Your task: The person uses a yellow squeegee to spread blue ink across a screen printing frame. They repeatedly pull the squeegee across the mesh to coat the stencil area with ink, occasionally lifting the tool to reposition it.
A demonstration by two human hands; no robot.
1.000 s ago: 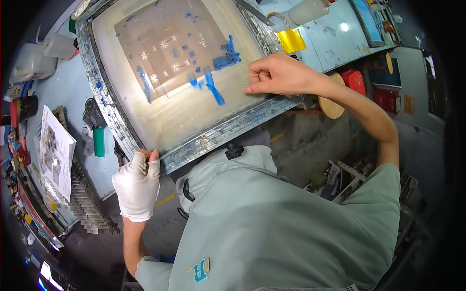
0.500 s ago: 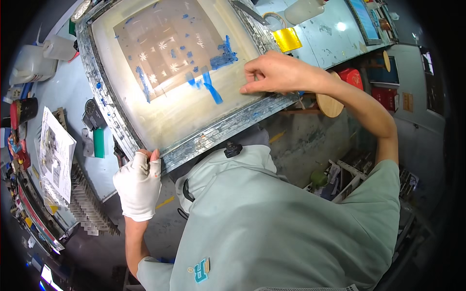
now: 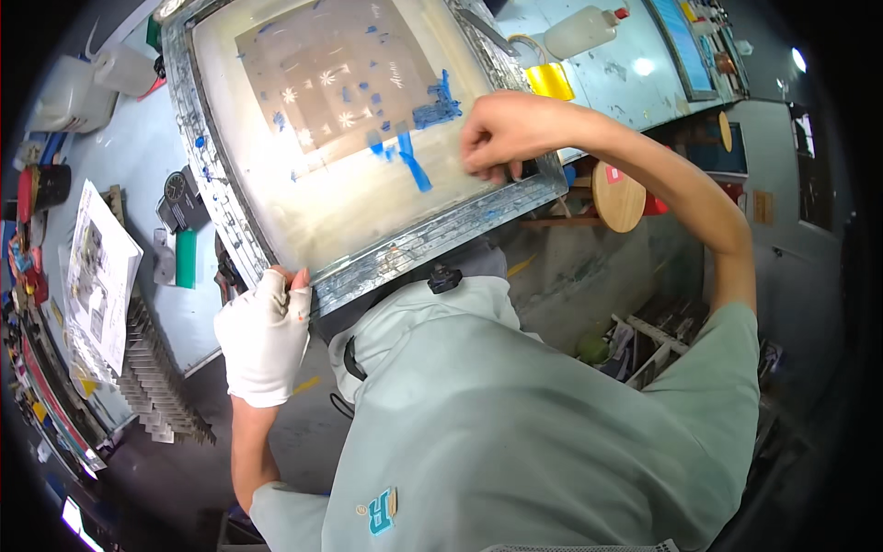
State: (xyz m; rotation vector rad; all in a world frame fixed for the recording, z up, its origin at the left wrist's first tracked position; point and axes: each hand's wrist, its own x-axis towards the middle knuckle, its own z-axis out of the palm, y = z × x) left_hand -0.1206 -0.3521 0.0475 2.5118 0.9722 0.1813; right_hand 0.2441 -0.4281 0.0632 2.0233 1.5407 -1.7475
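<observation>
A screen-printing frame with a worn metal rim lies in front of me, its pale mesh bearing a greyish rectangle with small white flower shapes. Blue tape pieces stick to the mesh near its front and right. My left hand, in a white glove with bare fingertips, grips the frame's near left corner. Bare and curled, my right hand is over the mesh by the near right corner. Its fingers are bunched and slightly blurred; anything between them is hidden.
A yellow shiny piece and a white bottle are beyond my right hand. Printed sheets, a black gauge-like device and a white jug stand to the left. A round wooden stool top is at right.
My right hand's fingers have curled in more tightly, closer to the near right corner. The left hand keeps its grip on the frame. The whole view has turned slightly.
</observation>
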